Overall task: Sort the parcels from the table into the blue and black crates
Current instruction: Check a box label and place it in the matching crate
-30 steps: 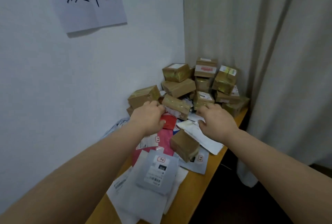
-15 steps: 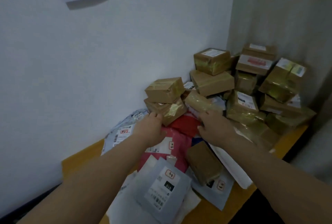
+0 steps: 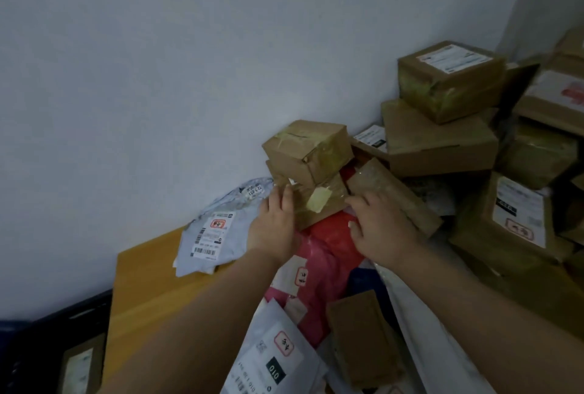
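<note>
The left hand [image 3: 274,226] is lying flat against the left face of the lower box [image 3: 316,204], fingers straight and held together. The right hand [image 3: 384,229] is reaching in from the right, its fingers extended and slightly spread, fingertips touching the right edge of the same box; whether they are gripping it cannot be told. The lower box is sitting on the red bag [image 3: 335,232] and is carrying a second taped box [image 3: 308,148] on top, close to the wall [image 3: 189,77]. A long wrapped parcel [image 3: 392,194] is leaning just right of the right hand. A grey mailer [image 3: 215,235] is lying on the table [image 3: 142,283] left of the left hand. A pink bag [image 3: 316,280] is lying below the red bag, with a white mailer [image 3: 278,352] and a flat brown box [image 3: 363,336] nearer the camera. More boxes are stacked at the right, the top box [image 3: 448,83] bearing a label. A dark crate [image 3: 47,346] is standing at lower left beside the table, holding a labelled parcel [image 3: 79,371]
</note>
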A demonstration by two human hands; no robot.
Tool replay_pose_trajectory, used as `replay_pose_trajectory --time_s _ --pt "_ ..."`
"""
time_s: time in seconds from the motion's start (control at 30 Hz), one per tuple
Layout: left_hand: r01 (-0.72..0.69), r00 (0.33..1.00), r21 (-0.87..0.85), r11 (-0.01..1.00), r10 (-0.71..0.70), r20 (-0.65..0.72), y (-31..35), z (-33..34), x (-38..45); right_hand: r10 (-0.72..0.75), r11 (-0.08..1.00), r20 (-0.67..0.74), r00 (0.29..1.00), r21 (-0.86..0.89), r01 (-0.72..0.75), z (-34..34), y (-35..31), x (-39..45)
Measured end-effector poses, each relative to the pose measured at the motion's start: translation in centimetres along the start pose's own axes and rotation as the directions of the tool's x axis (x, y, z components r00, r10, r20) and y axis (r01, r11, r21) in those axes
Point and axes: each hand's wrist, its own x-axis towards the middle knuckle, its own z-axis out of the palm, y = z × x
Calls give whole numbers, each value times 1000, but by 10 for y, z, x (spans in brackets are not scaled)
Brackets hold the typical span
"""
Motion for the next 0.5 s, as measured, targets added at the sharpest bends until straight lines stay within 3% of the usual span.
replay_pose_trajectory --time_s 0.23,0.5 --pt "159 987 45 986 -160 2 17 33 28 -45 992 25 999 118 41 16 20 16" --pt "209 974 153 966 -191 -126 24 52 47 -44 993 50 998 112 38 23 19 15"
